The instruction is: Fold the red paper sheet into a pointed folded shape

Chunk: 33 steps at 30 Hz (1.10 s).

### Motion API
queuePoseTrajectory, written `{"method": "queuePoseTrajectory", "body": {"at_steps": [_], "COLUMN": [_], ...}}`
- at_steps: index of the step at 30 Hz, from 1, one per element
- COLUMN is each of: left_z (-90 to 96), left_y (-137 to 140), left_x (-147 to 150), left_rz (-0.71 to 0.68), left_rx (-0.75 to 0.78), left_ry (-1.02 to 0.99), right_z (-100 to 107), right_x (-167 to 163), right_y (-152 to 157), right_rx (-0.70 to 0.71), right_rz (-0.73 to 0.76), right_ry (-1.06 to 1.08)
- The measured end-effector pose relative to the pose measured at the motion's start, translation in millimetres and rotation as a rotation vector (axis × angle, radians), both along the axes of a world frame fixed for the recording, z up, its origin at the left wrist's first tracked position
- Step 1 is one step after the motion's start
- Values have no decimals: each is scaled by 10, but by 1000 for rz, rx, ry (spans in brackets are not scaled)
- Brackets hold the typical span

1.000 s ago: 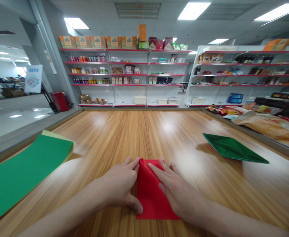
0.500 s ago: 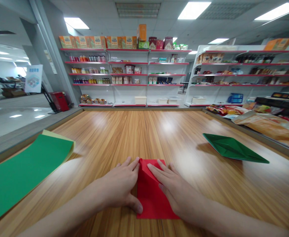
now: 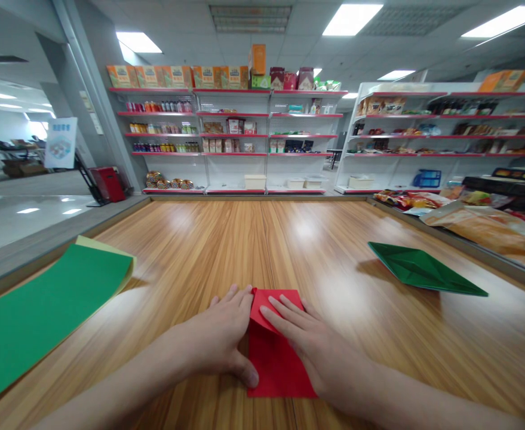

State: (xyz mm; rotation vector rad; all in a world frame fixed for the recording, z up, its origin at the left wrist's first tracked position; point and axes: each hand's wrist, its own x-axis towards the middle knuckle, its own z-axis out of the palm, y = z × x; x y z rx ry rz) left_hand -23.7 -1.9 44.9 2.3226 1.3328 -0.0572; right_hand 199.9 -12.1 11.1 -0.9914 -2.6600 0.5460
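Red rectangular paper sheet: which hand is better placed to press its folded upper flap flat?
Right, probably: the right hand lies across the folded upper flap, whereas the left hand sits along the left edge of the red rectangular paper sheet.

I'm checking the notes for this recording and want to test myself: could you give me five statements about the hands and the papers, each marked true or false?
1. The right hand rests on the red paper. True.
2. The left hand is touching the long green sheet. False: it touches the red paper along its left side.
3. The long green sheet's far end curls up off the wooden table. True.
4. The folded green paper lies left of the red paper. False: it lies to the right.
5. A flap shows at the far end of the red paper. True.
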Motion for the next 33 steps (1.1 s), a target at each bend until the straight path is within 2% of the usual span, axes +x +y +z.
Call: {"method": "queuePoseTrajectory", "body": {"at_steps": [3, 9, 25, 33], "left_z": [-19, -47, -26, -1], "left_y": [9, 40, 65, 56], "left_x": [11, -5, 7, 3], "left_rz": [63, -8, 31, -18], "left_rx": [-47, -3, 11, 76], "left_ry": [-22, -121, -46, -130], "right_z": [-5, -5, 49, 41], "right_x": [6, 3, -6, -11], "right_y": [6, 6, -21, -7], "right_rx": [8, 7, 8, 7], "right_rz": [-3, -1, -9, 0], "right_ry": [-11, -9, -30, -25]}}
